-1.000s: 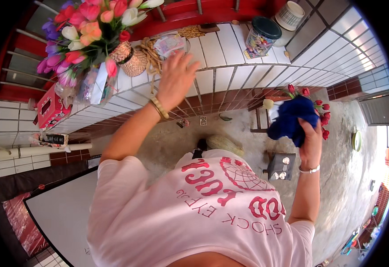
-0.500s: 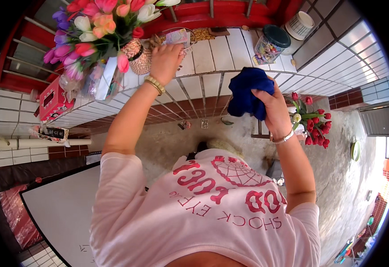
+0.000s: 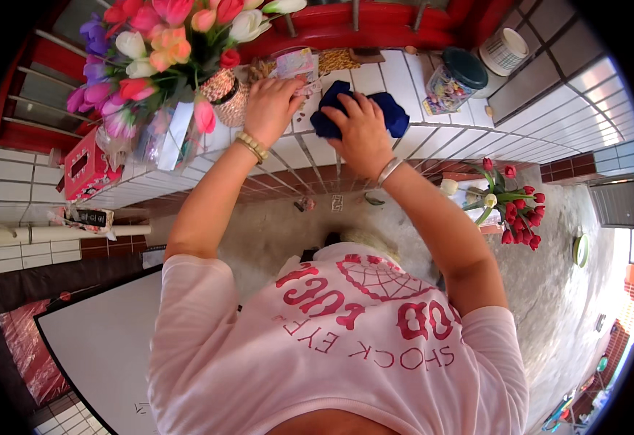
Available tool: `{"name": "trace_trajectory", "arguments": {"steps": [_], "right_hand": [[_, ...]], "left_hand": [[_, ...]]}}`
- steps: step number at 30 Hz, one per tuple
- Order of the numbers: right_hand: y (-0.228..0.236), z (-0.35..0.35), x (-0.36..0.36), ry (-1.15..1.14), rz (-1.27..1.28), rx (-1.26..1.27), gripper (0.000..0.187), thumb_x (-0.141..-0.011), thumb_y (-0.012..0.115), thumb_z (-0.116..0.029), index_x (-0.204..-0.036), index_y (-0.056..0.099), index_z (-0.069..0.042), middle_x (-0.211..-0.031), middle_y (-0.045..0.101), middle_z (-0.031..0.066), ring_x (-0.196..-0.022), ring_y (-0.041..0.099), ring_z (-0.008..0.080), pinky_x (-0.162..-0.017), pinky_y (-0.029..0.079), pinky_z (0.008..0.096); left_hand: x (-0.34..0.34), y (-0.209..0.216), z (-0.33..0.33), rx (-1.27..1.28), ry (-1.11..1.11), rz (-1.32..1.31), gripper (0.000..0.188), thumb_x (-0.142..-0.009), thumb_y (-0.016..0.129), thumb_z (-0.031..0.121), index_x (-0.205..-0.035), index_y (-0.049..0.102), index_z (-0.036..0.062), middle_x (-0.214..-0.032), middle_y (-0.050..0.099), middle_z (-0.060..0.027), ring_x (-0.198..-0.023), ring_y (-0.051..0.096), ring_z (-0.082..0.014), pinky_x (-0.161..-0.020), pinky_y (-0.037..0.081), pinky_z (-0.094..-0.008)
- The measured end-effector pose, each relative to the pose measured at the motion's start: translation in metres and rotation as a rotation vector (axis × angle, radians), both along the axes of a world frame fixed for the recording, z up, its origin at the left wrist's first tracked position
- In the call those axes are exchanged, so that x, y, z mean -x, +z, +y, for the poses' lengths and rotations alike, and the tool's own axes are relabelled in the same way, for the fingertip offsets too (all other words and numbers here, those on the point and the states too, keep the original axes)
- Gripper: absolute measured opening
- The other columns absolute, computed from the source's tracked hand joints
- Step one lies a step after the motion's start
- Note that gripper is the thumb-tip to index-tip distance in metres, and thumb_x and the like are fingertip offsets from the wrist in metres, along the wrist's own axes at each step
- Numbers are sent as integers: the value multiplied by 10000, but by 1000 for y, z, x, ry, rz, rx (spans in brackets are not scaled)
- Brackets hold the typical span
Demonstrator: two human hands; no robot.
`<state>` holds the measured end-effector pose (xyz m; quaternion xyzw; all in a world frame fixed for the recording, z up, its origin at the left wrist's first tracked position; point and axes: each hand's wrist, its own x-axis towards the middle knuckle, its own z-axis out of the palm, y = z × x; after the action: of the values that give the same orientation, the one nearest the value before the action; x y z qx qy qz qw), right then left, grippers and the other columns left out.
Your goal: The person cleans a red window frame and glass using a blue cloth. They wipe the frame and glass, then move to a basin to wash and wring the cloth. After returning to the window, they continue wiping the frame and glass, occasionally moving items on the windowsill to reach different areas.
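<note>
A crumpled dark blue cloth point(image 3: 393, 112) lies on the white tiled ledge point(image 3: 397, 76). My right hand point(image 3: 360, 134) is on top of it, fingers bent and pressed into the fabric. To the left, my left hand point(image 3: 272, 109) rests on the ledge with its fingers stretched forward and no object visibly gripped. Its fingertips lie by a small printed packet point(image 3: 295, 65), partly covering its near side. Beside that hand stands a woven vase point(image 3: 228, 101) of artificial tulips point(image 3: 168, 47). A few small brown bits lie between my hands.
At the ledge's right stand a dark-lidded clear jar point(image 3: 453, 83) and a white patterned cup point(image 3: 504, 52). Yellow grain-like pieces point(image 3: 337, 59) lie along the red window frame. On the left is a pink box point(image 3: 92, 165); red tulips point(image 3: 521, 210) stand lower right.
My right hand has moved left and forward, bringing the blue cloth from the air in front of the ledge down onto the tiles. My left hand stays nearly in place.
</note>
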<state>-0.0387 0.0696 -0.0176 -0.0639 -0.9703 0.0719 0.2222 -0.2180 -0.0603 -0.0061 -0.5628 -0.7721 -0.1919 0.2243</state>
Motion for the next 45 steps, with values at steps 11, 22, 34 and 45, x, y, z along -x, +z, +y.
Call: {"name": "trace_trajectory", "arguments": {"steps": [11, 22, 34, 45], "right_hand": [[-8, 22, 39, -48, 11, 3, 496, -797, 702, -319, -1253, 588, -160, -1299, 537, 90, -1251, 456, 307, -1046, 345, 457], [-1, 27, 32, -77, -54, 11, 515, -787, 717, -278, -1266, 578, -150, -1340, 513, 89, -1266, 445, 292, -1053, 342, 445], [-6, 74, 59, -90, 128, 250, 417, -819, 688, -220, -1203, 598, -85, -1232, 587, 155, -1186, 528, 307, -986, 417, 413], [8, 68, 1, -311, 33, -84, 571, -742, 720, -159, -1281, 535, -132, -1381, 455, 122, -1296, 378, 369, -1049, 298, 535]], "left_hand": [[5, -3, -4, 19, 11, -61, 267, -863, 656, 234, -1119, 639, 161, -1010, 671, -31, -1014, 591, -235, -963, 400, -394], [3, -1, -5, 26, -13, -4, 318, -843, 667, 301, -1102, 631, 121, -988, 660, -38, -1009, 574, -230, -892, 409, -382], [-9, 20, -10, 109, -153, 109, 423, -824, 683, 322, -1175, 592, 104, -1176, 602, -53, -1165, 496, -237, -1016, 355, -408], [-9, -1, -7, 17, -38, 78, 277, -811, 688, 227, -1049, 614, 106, -976, 623, -42, -973, 565, -234, -947, 391, -402]]}}
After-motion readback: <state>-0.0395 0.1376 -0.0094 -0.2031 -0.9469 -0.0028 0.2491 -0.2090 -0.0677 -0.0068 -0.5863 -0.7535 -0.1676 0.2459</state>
